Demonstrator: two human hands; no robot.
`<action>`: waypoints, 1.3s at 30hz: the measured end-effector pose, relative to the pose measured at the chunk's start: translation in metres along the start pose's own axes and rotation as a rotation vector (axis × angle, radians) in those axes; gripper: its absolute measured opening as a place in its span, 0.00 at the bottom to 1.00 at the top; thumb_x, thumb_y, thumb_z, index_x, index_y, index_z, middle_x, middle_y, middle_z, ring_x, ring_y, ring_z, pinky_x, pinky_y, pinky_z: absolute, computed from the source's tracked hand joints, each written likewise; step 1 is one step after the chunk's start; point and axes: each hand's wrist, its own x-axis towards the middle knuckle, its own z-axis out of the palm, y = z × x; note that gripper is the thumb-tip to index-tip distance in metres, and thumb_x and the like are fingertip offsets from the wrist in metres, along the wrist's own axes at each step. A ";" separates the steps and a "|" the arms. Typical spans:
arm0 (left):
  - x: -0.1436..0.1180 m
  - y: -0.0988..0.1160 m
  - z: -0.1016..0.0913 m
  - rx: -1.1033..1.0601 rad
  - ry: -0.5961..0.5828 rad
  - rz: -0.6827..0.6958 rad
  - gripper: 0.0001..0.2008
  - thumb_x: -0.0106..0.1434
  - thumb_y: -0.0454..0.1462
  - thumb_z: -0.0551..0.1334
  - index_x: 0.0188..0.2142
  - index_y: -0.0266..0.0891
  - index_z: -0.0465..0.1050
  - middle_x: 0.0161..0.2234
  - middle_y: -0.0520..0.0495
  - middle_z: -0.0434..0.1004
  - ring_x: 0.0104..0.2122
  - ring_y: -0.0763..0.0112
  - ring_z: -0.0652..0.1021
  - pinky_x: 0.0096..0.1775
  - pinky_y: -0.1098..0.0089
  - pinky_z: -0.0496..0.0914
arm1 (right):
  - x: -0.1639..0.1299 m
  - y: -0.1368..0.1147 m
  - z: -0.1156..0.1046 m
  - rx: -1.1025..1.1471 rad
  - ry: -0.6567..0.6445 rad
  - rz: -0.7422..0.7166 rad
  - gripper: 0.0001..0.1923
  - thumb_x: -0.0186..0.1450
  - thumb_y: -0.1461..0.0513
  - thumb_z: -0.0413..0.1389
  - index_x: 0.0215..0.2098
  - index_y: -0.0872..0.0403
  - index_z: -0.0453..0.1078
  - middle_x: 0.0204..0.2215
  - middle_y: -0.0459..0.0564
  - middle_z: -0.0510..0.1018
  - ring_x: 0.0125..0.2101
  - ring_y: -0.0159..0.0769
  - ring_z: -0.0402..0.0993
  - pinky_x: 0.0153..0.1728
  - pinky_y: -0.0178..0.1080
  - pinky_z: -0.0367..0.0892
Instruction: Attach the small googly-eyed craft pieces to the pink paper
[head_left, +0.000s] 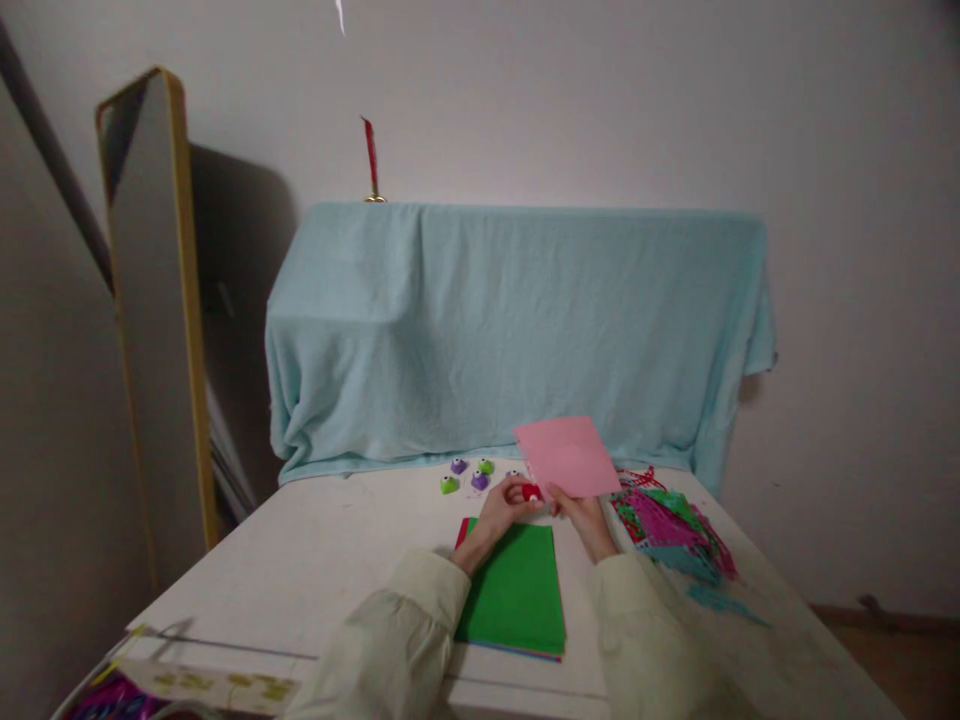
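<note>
My left hand is closed around a small red paper punch at the lower left edge of a pink sheet of paper. My right hand pinches that pink sheet by its lower edge and holds it tilted above the white table. Under my wrists lies a stack of coloured paper with a green sheet on top. Both arms wear pale, cream sleeves.
Several small purple and green punches lie behind my hands. A pile of punched pink, green and teal sheets is on the right. A light blue cloth covers something at the table's back. A gold-framed mirror leans at the left.
</note>
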 end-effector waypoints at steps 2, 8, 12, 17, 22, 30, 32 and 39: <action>0.000 -0.001 -0.001 -0.010 -0.011 0.003 0.22 0.42 0.34 0.73 0.37 0.34 0.71 0.33 0.45 0.77 0.32 0.70 0.77 0.39 0.71 0.69 | 0.000 0.001 0.000 0.005 -0.020 0.011 0.17 0.51 0.50 0.64 0.24 0.55 0.69 0.18 0.47 0.72 0.20 0.33 0.66 0.23 0.36 0.62; 0.000 -0.002 -0.001 -0.002 -0.002 0.016 0.21 0.44 0.36 0.72 0.37 0.35 0.71 0.34 0.44 0.78 0.33 0.69 0.77 0.40 0.70 0.69 | 0.000 0.005 0.000 -0.018 -0.050 0.046 0.18 0.51 0.48 0.63 0.23 0.55 0.70 0.18 0.49 0.73 0.19 0.34 0.67 0.23 0.37 0.63; -0.001 0.002 0.001 0.008 0.013 -0.002 0.21 0.43 0.37 0.72 0.38 0.34 0.72 0.35 0.44 0.78 0.34 0.68 0.77 0.41 0.70 0.69 | 0.000 0.004 0.000 -0.026 -0.058 0.049 0.21 0.49 0.46 0.63 0.23 0.56 0.71 0.17 0.48 0.73 0.19 0.34 0.67 0.22 0.36 0.63; -0.002 0.005 0.002 0.051 0.016 -0.032 0.23 0.42 0.37 0.73 0.39 0.34 0.74 0.36 0.43 0.79 0.34 0.67 0.77 0.42 0.68 0.69 | -0.002 0.004 0.002 -0.036 -0.059 0.047 0.23 0.47 0.45 0.63 0.26 0.57 0.73 0.18 0.50 0.75 0.18 0.34 0.68 0.22 0.37 0.65; -0.003 0.006 0.003 0.047 0.035 -0.035 0.23 0.41 0.38 0.73 0.38 0.34 0.74 0.35 0.43 0.79 0.34 0.67 0.77 0.42 0.68 0.68 | -0.003 0.005 0.004 -0.033 -0.060 0.118 0.23 0.47 0.46 0.64 0.28 0.56 0.74 0.18 0.51 0.76 0.19 0.38 0.71 0.22 0.39 0.66; -0.001 0.004 0.002 0.030 0.046 -0.063 0.24 0.39 0.39 0.74 0.37 0.34 0.75 0.35 0.43 0.78 0.34 0.67 0.76 0.41 0.69 0.68 | -0.004 0.000 0.006 -0.028 -0.071 0.122 0.22 0.47 0.46 0.64 0.29 0.54 0.75 0.19 0.50 0.76 0.18 0.40 0.71 0.23 0.43 0.70; 0.000 0.002 0.001 0.042 0.045 -0.063 0.24 0.40 0.40 0.74 0.37 0.34 0.75 0.35 0.43 0.78 0.33 0.68 0.76 0.40 0.69 0.68 | -0.005 -0.002 0.006 -0.027 -0.066 0.117 0.22 0.47 0.46 0.64 0.29 0.54 0.75 0.19 0.50 0.76 0.17 0.39 0.71 0.22 0.43 0.70; -0.001 0.000 -0.002 0.127 0.010 -0.023 0.21 0.45 0.41 0.71 0.38 0.33 0.75 0.34 0.43 0.77 0.33 0.68 0.75 0.38 0.70 0.67 | -0.003 0.005 0.006 -0.016 -0.073 0.148 0.22 0.45 0.45 0.65 0.28 0.54 0.75 0.18 0.50 0.76 0.18 0.40 0.72 0.22 0.43 0.69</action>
